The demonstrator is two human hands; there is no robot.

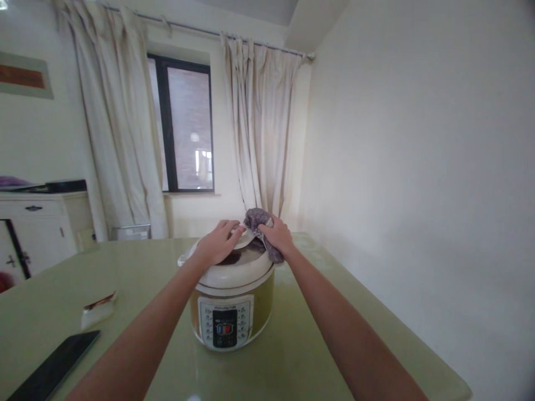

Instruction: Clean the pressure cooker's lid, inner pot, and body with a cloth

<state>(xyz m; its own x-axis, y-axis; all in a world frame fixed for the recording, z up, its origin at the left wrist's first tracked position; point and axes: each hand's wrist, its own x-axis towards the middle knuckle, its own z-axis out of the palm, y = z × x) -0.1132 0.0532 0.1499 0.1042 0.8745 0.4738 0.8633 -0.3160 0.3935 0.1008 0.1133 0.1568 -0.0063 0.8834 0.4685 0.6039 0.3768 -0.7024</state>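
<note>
An electric rice cooker [231,323] with a white lid [234,275] stands upright on the green table, its button panel facing me. The lid is down on the pot. My left hand [219,242] rests on top of the lid beside its pale handle [244,239], fingers stretched out and thumb apart. On the lid's right side, my right hand [276,235] is closed around a crumpled grey-purple cloth [258,219]. Part of the cloth hangs down over the lid's right edge. The lid's far side is partly hidden by my hands.
On the glossy green table [137,273], a dark flat phone-like object [54,365] and a small white packet [98,313] lie to the left. A bare wall [401,184] runs along the right. Behind are curtains [267,122], a window [190,125] and a white cabinet [37,231].
</note>
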